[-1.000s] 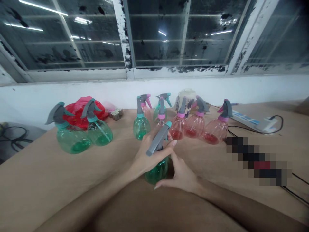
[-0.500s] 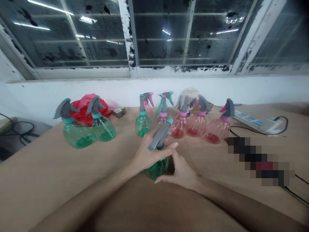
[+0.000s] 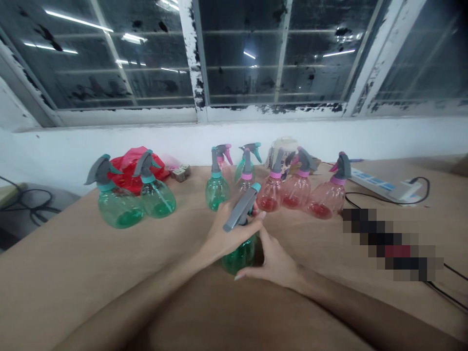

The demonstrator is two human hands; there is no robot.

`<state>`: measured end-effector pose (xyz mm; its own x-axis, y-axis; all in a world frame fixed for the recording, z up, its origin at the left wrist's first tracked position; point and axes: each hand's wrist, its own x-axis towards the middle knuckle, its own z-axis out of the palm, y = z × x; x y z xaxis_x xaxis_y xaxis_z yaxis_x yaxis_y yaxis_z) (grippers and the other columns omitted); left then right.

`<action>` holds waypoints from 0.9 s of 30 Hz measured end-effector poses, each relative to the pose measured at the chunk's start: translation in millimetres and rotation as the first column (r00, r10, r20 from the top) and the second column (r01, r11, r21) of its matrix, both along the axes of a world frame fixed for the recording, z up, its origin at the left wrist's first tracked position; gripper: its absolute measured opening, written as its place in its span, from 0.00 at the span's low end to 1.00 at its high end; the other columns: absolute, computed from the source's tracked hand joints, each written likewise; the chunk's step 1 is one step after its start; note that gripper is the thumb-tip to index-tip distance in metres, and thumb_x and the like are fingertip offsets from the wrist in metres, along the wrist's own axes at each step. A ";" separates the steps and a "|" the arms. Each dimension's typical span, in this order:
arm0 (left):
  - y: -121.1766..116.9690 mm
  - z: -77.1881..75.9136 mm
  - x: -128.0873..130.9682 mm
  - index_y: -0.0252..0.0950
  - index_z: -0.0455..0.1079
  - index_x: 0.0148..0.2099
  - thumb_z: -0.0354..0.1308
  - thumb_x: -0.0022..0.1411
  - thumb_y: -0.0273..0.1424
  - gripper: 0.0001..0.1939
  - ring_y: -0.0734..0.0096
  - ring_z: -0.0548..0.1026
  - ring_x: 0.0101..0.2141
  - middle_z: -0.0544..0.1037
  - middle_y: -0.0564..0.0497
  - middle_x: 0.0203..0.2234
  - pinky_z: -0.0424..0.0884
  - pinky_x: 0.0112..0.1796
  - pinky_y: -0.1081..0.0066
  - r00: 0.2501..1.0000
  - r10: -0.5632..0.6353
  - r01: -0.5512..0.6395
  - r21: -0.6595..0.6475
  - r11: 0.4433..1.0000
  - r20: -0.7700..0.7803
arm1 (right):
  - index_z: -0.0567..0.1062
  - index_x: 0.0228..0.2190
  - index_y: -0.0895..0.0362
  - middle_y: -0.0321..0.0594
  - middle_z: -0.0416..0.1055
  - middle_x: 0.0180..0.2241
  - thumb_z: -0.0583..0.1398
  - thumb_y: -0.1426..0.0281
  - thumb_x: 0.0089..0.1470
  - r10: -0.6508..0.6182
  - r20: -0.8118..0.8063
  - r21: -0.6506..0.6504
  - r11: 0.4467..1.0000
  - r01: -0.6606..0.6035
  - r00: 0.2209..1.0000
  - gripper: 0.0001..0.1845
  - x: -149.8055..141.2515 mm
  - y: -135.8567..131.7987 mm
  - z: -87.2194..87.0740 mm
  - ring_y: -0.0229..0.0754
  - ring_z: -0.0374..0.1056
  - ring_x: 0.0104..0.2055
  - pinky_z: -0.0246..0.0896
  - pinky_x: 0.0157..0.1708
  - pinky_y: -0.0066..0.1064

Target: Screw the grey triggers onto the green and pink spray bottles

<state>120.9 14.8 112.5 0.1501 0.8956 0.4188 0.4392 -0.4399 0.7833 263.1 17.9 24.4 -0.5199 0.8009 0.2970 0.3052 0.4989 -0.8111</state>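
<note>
We hold a green spray bottle (image 3: 237, 257) between our two hands: our left hand (image 3: 227, 229) wraps its neck from nine o'clock, beneath the grey trigger head (image 3: 241, 209), and our right hand (image 3: 275, 261) cups its body from three o'clock. Three pink bottles (image 3: 295, 192) stand beyond at one to two o'clock on the bench (image 3: 73, 278).

Dim foreground, soft focus, glare streaks on windowpanes (image 3: 239, 80)
</note>
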 end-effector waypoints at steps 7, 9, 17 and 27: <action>2.2 -2.3 -3.6 0.37 0.69 0.41 0.58 0.58 0.35 0.09 0.70 0.74 0.30 0.76 0.52 0.30 0.72 0.34 0.67 1.000 -0.027 0.028 0.023 0.999 -0.015 | 0.45 0.64 0.53 0.53 0.58 0.61 0.71 0.55 0.36 0.005 -0.006 0.027 1.000 -0.005 1.000 0.62 0.1 1.8 -0.6 0.58 0.52 0.65 0.53 0.61 0.54; 1.4 -3.3 -5.0 0.37 0.70 0.42 0.58 0.58 0.36 0.11 0.68 0.75 0.29 0.76 0.52 0.29 0.72 0.33 0.66 0.998 -0.001 0.002 0.015 1.000 -0.057 | 0.47 0.63 0.53 0.53 0.60 0.60 0.71 0.55 0.37 0.001 0.002 0.001 1.000 -0.001 1.000 0.60 0.4 1.3 -0.6 0.58 0.54 0.64 0.55 0.60 0.55; 2.0 -8.7 -8.0 0.39 0.68 0.48 0.60 0.58 0.38 0.16 0.67 0.75 0.32 0.78 0.51 0.32 0.72 0.36 0.66 0.994 -0.019 0.023 0.042 0.999 -0.106 | 0.56 0.58 0.54 0.52 0.64 0.57 0.72 0.57 0.37 0.022 -0.022 -0.023 0.999 -0.022 1.000 0.51 1.0 -0.5 0.8 0.58 0.61 0.59 0.61 0.56 0.54; 1.0 -4.9 -6.0 0.39 0.70 0.42 0.60 0.58 0.37 0.11 0.66 0.76 0.36 0.78 0.50 0.36 0.73 0.39 0.65 0.996 -0.031 0.036 0.059 0.998 -0.079 | 0.49 0.62 0.53 0.51 0.59 0.61 0.71 0.58 0.38 0.059 -0.056 -0.007 0.998 -0.059 0.997 0.57 0.0 0.1 3.6 0.57 0.56 0.63 0.56 0.59 0.54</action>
